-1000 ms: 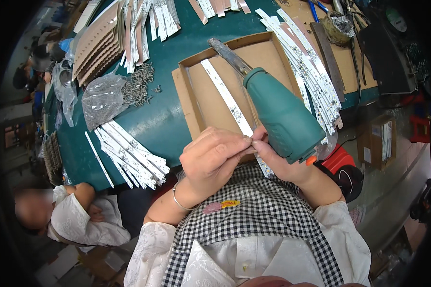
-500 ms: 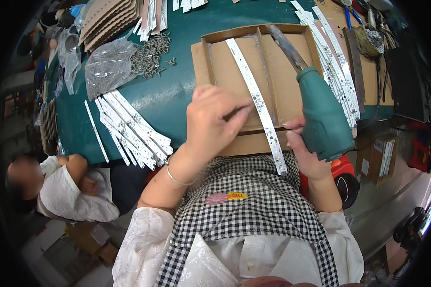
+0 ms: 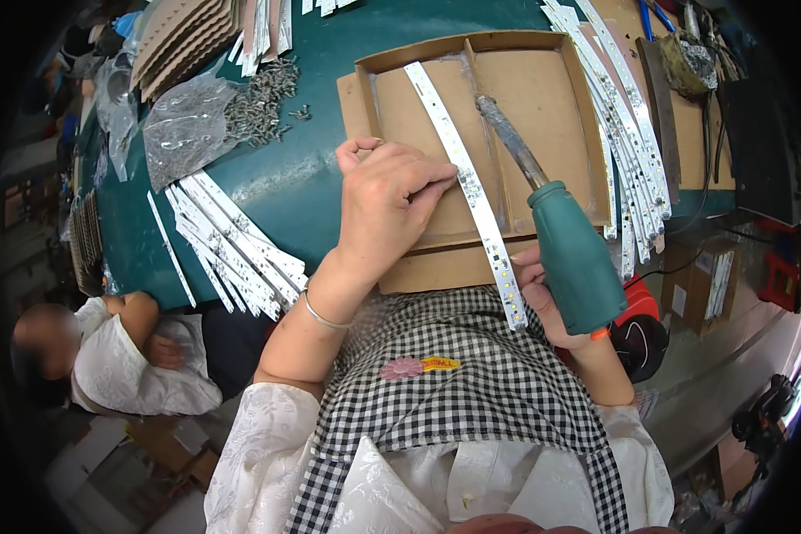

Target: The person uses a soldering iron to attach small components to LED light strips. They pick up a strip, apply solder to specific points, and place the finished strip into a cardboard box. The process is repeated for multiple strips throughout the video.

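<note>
My left hand (image 3: 390, 198) presses its fingertips on a long white light strip (image 3: 465, 182) that lies lengthwise in a shallow cardboard tray (image 3: 392, 107). The strip's near end sticks out past the tray's front edge toward my checked apron. My right hand (image 3: 552, 303) grips a teal-handled soldering tool (image 3: 574, 258). Its grey metal tip (image 3: 507, 142) rests inside the tray, just right of the strip.
A fan of white strips (image 3: 231, 249) lies on the green table (image 3: 303, 178) to the left. A clear bag and loose screws (image 3: 258, 98) sit behind it, beside stacked cardboard (image 3: 178, 36). More strips (image 3: 627, 133) run along the tray's right. A seated person (image 3: 107, 356) is low left.
My left hand has slid forward and flattened onto the strip in the tray. The tool has tilted so its tip points into the tray. The view has shifted toward the table.
</note>
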